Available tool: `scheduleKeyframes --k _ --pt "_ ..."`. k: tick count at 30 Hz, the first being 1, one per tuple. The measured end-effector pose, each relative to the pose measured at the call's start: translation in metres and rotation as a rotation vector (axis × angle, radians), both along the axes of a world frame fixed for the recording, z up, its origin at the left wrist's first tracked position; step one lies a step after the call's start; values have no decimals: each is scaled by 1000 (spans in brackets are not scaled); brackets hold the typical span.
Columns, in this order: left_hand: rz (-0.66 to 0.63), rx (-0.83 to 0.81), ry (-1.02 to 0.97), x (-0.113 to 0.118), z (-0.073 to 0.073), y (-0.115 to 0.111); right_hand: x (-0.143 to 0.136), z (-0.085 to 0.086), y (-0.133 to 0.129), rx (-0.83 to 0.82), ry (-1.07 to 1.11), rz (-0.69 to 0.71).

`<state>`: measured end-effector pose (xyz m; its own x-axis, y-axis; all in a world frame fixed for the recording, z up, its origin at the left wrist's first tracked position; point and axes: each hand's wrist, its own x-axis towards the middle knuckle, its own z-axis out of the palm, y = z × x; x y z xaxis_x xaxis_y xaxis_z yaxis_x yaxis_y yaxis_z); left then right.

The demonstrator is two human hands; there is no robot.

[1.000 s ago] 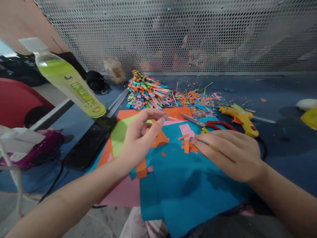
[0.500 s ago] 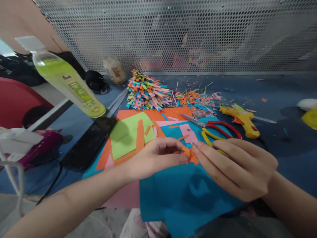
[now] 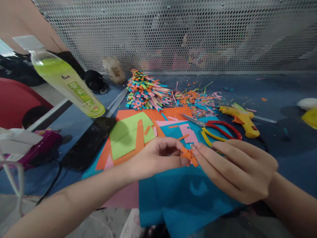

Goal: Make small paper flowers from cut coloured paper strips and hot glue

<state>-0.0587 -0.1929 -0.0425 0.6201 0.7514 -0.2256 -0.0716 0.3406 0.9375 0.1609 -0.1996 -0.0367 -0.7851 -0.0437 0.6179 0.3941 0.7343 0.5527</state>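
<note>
Orange cutout (image 3: 188, 156) over blue sheet (image 3: 178, 190), directly between left hand (image 3: 160, 153) and right hand (image 3: 235, 167), neither nearer. Each grip pinched on it, from opposite sides. Long axis unclear.

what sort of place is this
Probably a papercraft work table, though home or workshop I cannot tell. The signs are a yellow plastic glue gun, metal scissors with red and yellow handles, and a loose heap of thin multicoloured paper scraps.
</note>
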Motion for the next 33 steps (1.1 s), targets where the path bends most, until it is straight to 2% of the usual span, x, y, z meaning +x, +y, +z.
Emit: scheduleKeyframes --k 5,14,33 --pt "-18 -30 -65 -1 -2 1 -2 0 -1 8 -1 -18" --pt "21 -8 -84 1 7 0 -1 0 -4 15 -5 -39" --pt "50 150 77 4 5 -1 -4 1 -3 29 -17 -44"
